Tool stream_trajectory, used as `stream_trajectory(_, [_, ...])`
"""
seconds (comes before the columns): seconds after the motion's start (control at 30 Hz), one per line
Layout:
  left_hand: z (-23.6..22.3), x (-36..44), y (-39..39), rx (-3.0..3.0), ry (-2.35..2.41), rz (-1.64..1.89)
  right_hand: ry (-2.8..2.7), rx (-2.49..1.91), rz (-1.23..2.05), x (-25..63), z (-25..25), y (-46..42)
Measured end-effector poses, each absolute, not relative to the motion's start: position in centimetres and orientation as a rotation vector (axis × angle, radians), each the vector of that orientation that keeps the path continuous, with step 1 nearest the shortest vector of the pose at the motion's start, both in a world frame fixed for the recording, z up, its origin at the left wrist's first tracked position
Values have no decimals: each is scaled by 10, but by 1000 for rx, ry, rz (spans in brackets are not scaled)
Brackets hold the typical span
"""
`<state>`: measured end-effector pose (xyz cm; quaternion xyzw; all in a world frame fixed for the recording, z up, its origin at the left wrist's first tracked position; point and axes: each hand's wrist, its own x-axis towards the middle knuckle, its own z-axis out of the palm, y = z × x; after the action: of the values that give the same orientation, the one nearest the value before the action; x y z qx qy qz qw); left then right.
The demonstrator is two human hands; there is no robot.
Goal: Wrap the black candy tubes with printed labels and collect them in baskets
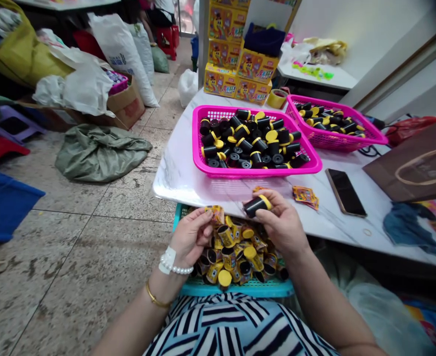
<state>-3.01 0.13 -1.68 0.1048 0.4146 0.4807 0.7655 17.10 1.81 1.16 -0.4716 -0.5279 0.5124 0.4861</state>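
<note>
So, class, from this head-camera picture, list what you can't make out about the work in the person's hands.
Head view:
- Printed paper wrapper in the left hand: partly hidden by fingers, print too small to read.
- Black cylinder in the right hand: one end hidden by fingers.
- Teal basket: floor hidden by the heap of wrapped cylinders.
- Yellow cartons: stack cut off by the top edge.

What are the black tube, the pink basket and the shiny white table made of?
The black tube in the right hand looks like smooth plastic with a soft sheen. The pink basket seems moulded plastic: glossy, with an even lattice of holes. The table top has grey veins and a polished shine, so marble or a marble-look surface; I cannot tell which.
</note>
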Motion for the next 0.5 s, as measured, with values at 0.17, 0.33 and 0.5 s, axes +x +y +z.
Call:
stream_trajectory(0.17, [-23, -26, 5, 171, 769, 1014, -1198, -1040, 1337, 152, -8, 6])
stream_trajectory(0.33, [-17, -24, 4, 99, 709, 1013, -1200, -1131, 1261, 140, -11, -1])
stream_trajectory(0.5, [-19, -25, 2, 165, 731, 1001, -1284, -1151, 1170, 141, -4, -1])
